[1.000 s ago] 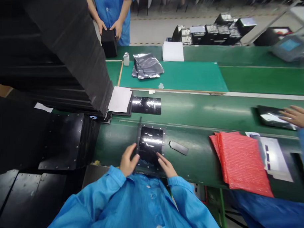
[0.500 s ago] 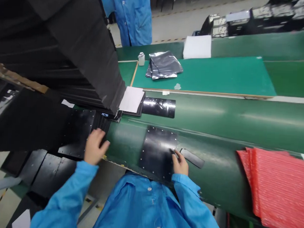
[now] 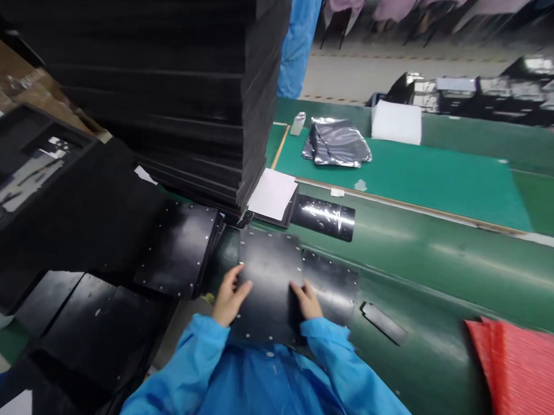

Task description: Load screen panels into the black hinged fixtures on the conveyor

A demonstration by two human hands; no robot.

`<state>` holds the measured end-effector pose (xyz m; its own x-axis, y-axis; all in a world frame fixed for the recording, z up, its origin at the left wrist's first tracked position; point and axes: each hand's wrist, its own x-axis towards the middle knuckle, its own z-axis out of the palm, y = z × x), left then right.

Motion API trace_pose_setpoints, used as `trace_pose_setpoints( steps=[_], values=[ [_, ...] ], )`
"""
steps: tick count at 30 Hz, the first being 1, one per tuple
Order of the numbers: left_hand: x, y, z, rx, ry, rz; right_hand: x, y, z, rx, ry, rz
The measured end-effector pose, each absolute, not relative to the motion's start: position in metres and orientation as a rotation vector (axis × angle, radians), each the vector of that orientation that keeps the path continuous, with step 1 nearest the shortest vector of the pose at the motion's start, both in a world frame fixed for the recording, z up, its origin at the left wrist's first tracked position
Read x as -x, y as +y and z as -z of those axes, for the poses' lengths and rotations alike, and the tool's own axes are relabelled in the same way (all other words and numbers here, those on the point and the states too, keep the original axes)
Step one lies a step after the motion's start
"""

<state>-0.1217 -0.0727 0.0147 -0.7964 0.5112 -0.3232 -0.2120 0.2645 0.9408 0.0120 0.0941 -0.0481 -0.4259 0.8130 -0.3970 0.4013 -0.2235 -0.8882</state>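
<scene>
A flat black square panel [image 3: 267, 286] with small light dots along its edges is held in front of my body. My left hand [image 3: 228, 298] grips its left edge, thumb on top. On the opposite edge my right hand [image 3: 307, 300] has its thumb and fingers closed. A second black panel [image 3: 335, 287] lies on the green bench, partly hidden behind the held one and my right hand. To the right rests a narrow grey strip [image 3: 385, 324] with a dark end. Similar panels form a stack [image 3: 178, 246] left of my left hand.
A tall stack of black sheets [image 3: 194, 95] rises at the left. White paper [image 3: 272, 194] and a shiny black sheet [image 3: 324, 217] lie beyond the panels. Dark silvery bags [image 3: 338, 143] sit on the far bench. Red packing sheets [image 3: 525, 379] lie at the right.
My left hand has moved from the left stack to the middle with a panel in it. My right hand has shifted from the bench panel to the held panel's edge. The view has swung left.
</scene>
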Motion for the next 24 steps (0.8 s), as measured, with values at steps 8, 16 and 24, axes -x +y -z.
trace_pose_setpoints(
  steps=[8, 16, 24],
  values=[
    [0.044, 0.049, 0.031, -0.307, 1.891, -1.331, -0.166, 0.144, 0.060, 1.653, -1.877, -1.406],
    [-0.049, 0.079, 0.006, -1.126, 2.168, -0.383, -0.230, 0.214, 0.061, 1.309, -2.644, -0.591],
    [-0.088, 0.092, 0.032, -1.291, 2.243, 0.035, -0.192, 0.201, 0.040, 0.960, -3.265, -0.497]
  ],
)
